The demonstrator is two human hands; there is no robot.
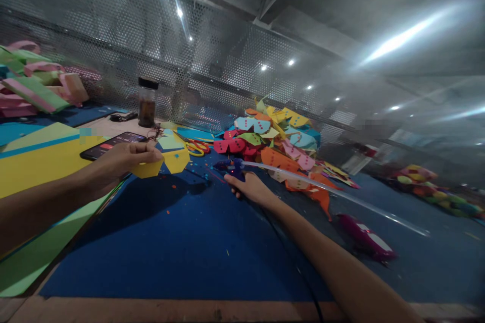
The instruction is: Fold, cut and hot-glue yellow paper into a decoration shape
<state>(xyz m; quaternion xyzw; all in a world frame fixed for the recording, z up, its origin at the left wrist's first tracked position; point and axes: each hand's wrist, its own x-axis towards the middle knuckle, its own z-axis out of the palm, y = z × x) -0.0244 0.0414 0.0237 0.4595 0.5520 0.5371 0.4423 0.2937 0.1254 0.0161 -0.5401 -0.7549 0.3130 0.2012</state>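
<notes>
My left hand (132,157) is closed, pinching one end of a yellow cut-out piece (177,160) above the blue table mat (182,247). My right hand (248,186) wraps round the handle of a dark blue glue gun (232,167), whose nozzle points left toward the yellow piece without touching it. A long clear glue stick (333,189) sticks out of the gun's back and slants down to the right. Yellow and red-handled scissors (197,148) lie just behind the yellow piece. The gun's dark cord (299,267) runs toward the table's front edge.
Beyond the gun rises a heap of colourful dotted cut-outs (280,136). A purple tool (366,237) lies at right. Yellow sheets (38,161), a phone (109,144) and a lidded jar (147,103) are at left. Metal mesh (125,25) stands behind.
</notes>
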